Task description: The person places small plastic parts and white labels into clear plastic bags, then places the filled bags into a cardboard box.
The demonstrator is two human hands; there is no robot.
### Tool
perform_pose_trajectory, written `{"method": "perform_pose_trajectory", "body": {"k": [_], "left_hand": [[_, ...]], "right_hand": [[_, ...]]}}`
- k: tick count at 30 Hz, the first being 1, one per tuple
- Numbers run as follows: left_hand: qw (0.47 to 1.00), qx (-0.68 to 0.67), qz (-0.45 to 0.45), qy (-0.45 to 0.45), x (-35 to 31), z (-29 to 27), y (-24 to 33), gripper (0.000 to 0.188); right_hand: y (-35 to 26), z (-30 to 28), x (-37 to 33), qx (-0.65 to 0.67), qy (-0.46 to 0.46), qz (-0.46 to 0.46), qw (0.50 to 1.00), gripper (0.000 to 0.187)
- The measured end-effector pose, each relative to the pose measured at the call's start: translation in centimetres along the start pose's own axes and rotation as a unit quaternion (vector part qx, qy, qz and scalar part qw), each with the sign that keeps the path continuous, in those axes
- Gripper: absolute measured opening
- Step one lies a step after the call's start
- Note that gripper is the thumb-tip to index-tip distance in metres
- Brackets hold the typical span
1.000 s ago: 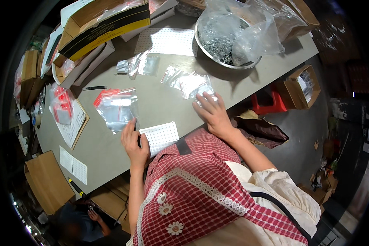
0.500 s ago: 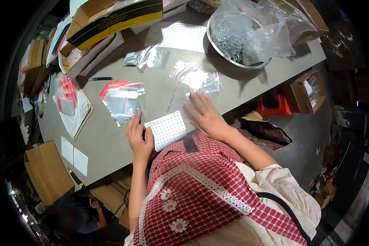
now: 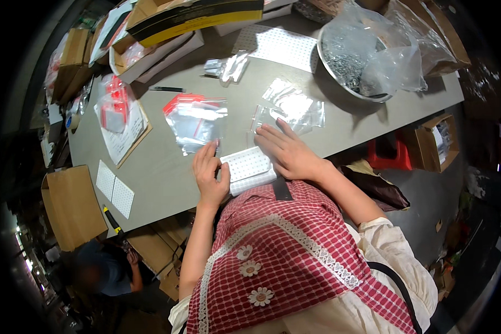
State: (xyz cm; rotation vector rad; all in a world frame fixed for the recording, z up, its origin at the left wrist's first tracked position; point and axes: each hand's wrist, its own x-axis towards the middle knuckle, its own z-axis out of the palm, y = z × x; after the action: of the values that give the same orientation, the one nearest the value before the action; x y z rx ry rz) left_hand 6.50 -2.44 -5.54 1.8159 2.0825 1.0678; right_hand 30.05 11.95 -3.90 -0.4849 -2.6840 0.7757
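Observation:
A folded white sheet with rows of small dots (image 3: 249,167) lies at the table's near edge, against my apron. My left hand (image 3: 210,177) rests at its left end, fingers stretched on the table and thumb by the sheet's edge. My right hand (image 3: 293,153) lies flat with fingers spread, its palm side over the sheet's right end and fingertips near a clear zip bag (image 3: 263,118). Beyond it are more clear bags (image 3: 295,100) with small pieces. A pile of clear, red-edged zip bags (image 3: 197,123) lies just beyond my left hand.
A metal bowl of small metal parts (image 3: 339,69) stands far right, partly covered by plastic. Boxes (image 3: 195,25) line the far left. A pen (image 3: 167,89), a clipboard (image 3: 142,133), dotted cards (image 3: 114,189) and a yellow-black cutter (image 3: 112,220) lie left. Another person (image 3: 108,270) is lower left.
The whole view has shifted, moving the table rightward in the picture. My right hand has come onto the sheet's right end, and the sheet now shows a folded flap on top.

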Motion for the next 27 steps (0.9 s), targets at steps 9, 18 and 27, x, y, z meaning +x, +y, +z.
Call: {"method": "perform_pose_trajectory", "body": {"k": [9,18,27], "left_hand": [[0.994,-0.102,0.038,-0.014,2.4,-0.8,0.4,0.014],[0.987,-0.134,0.054,-0.068,4.4,1.0,0.6,0.007],[0.998,-0.04,0.023,-0.053,2.3,-0.2,-0.2,0.008]], "right_hand": [[1.1,0.9,3.2,0.084,-0.073,-0.124,0.986,0.066],[3.3,-2.0,-1.6,-0.027,0.013,0.005,1.0,0.066],[7.3,-4.9,-5.4,-0.149,0.109,0.192,0.964,0.087]]}}
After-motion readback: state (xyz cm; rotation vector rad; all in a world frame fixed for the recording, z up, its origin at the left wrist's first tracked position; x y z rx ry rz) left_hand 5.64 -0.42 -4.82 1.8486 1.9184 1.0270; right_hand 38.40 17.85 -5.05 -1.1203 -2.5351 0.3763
